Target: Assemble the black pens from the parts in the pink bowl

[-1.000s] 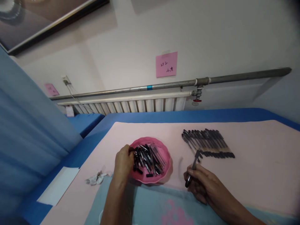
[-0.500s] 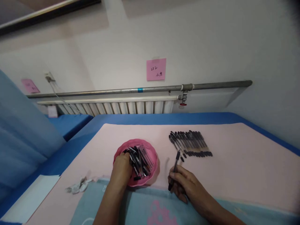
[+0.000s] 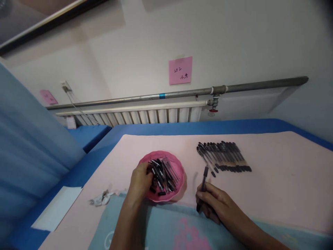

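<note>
A pink scalloped bowl (image 3: 179,168) holds a jumble of black pen caps and clear pen parts (image 3: 162,175). My left hand (image 3: 142,178) reaches over the bowl's left rim with its fingers curled among the black caps; what they grip is hidden. To the right of the bowl, my right hand (image 3: 214,201) holds a black capped pen (image 3: 204,184) steeply tilted between thumb and fingers, a little above the blue cloth's edge. Beyond that hand lies a slanted row of capped black pens (image 3: 226,156), side by side on the pink sheet.
A pink sheet (image 3: 281,180) covers the blue bed-like surface (image 3: 182,128). In front lies a blue cloth (image 3: 161,225) with a pink pattern. Left are a crumpled tissue (image 3: 102,198), a white paper (image 3: 57,208) and a blue curtain (image 3: 31,146). A radiator (image 3: 145,116) runs along the wall.
The view has shifted, so the whole scene sits farther right. My left hand has drawn slightly toward the bowl's left rim. My right hand still holds the pen.
</note>
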Tool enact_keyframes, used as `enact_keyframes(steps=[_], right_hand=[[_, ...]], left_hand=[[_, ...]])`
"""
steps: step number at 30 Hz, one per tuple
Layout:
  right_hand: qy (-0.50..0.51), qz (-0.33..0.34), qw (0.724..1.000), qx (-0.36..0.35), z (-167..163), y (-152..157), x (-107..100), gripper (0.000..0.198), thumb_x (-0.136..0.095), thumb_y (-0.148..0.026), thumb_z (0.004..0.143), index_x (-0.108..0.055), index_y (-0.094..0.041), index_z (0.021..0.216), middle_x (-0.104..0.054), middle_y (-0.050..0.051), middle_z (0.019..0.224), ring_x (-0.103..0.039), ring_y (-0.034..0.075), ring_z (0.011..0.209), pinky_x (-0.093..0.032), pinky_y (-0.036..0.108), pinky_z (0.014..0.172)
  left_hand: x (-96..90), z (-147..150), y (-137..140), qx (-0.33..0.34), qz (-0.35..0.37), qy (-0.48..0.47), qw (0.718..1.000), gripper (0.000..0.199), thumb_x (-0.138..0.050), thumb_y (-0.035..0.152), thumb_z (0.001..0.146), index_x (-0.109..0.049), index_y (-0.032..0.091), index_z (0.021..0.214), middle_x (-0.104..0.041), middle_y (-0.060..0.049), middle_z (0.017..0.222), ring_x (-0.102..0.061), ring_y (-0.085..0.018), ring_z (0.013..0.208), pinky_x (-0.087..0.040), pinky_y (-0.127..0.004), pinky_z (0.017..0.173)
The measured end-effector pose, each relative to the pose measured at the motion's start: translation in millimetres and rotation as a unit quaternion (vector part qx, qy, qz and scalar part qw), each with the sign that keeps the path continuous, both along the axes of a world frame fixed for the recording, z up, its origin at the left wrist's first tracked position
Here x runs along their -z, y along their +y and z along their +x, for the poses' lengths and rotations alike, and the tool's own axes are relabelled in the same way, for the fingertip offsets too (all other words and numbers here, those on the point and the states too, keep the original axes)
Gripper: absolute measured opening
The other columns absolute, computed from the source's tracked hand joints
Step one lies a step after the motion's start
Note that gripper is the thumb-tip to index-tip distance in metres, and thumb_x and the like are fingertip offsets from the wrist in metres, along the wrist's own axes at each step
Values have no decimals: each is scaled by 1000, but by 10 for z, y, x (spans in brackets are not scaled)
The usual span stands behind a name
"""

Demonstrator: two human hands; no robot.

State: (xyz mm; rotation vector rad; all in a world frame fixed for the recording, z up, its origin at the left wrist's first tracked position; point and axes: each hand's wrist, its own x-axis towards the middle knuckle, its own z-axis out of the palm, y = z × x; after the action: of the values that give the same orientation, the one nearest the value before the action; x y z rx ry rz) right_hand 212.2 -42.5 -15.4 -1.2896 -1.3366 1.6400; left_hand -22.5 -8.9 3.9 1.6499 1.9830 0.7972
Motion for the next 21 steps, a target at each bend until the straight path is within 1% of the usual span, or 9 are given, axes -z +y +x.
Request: enact_keyframes(steps=[3, 5, 7, 9, 11, 13, 17, 21], right_hand=[[-3, 5, 1000, -5, 5, -3, 0, 20, -50, -39, 74, -46, -21, 68, -48, -6, 45, -35, 7, 35, -22, 20, 37], [1, 11, 1000, -4, 9, -8, -3, 20, -50, -38, 75, -46, -20, 68, -48, -6, 46, -36, 7, 36, -23, 20, 37], [3, 13, 1000, -3, 11, -10, -5, 19, -50, -38, 75, -47, -20, 68, -48, -6, 46, -36, 7, 37, -23, 20, 38], [1, 10, 1000, -2, 10, -8, -6, 20, -51, -38, 75, -47, -20, 67, -47, -6, 45, -35, 7, 36, -22, 21, 37], [-1, 6, 1000, 0, 4, 0, -6, 21, -52, -39, 73, -47, -21, 66, -47, -6, 45, -35, 7, 36, -22, 21, 37], [-2, 0, 1000, 0, -3, 8, -7, 21, -53, -39, 72, -46, -21, 65, -46, -6, 44, -36, 7, 36, -23, 21, 37], [-4, 0, 1000, 0, -15, 9, -7, 17, -51, -36, 72, -47, -21, 66, -46, -7, 43, -36, 7, 35, -22, 20, 36], [-8, 5, 1000, 4, -13, -7, -6, 16, -49, -35, 74, -47, -20, 68, -47, -7, 42, -33, 6, 33, -21, 20, 36]], left_hand=[[-4, -61, 1, -30, 12, 42, 999, 26, -46, 8, 70, -64, 17, 87, -68, -3, 82, -59, -15, 78, -42, -24, 69], [-15, -90, -7, -37, 3, 46, 998, 23, -46, 11, 73, -64, 17, 87, -67, -3, 79, -59, -14, 75, -41, -22, 66], [-28, -81, -21, -15, -21, 42, 999, 20, -46, 14, 74, -63, 16, 84, -67, -3, 75, -59, -13, 69, -41, -22, 63], [-39, -23, -37, 24, -58, 56, 996, 18, -47, 15, 73, -63, 16, 80, -67, -4, 73, -59, -14, 66, -40, -22, 60], [-43, 70, -52, 60, -90, 92, 990, 17, -48, 17, 72, -64, 16, 77, -67, -6, 75, -60, -15, 67, -40, -23, 60], [-38, 162, -66, 76, -113, 133, 982, 18, -49, 19, 72, -65, 16, 77, -68, -9, 80, -61, -18, 72, -41, -25, 62], [-10, 249, -74, 65, -140, 189, 970, 24, -50, 23, 72, -67, 14, 85, -68, -15, 90, -62, -25, 85, -42, -30, 69], [-8, 244, -67, 62, -151, 191, 968, 26, -48, 24, 72, -67, 13, 86, -68, -16, 92, -63, -25, 82, -43, -30, 67]])
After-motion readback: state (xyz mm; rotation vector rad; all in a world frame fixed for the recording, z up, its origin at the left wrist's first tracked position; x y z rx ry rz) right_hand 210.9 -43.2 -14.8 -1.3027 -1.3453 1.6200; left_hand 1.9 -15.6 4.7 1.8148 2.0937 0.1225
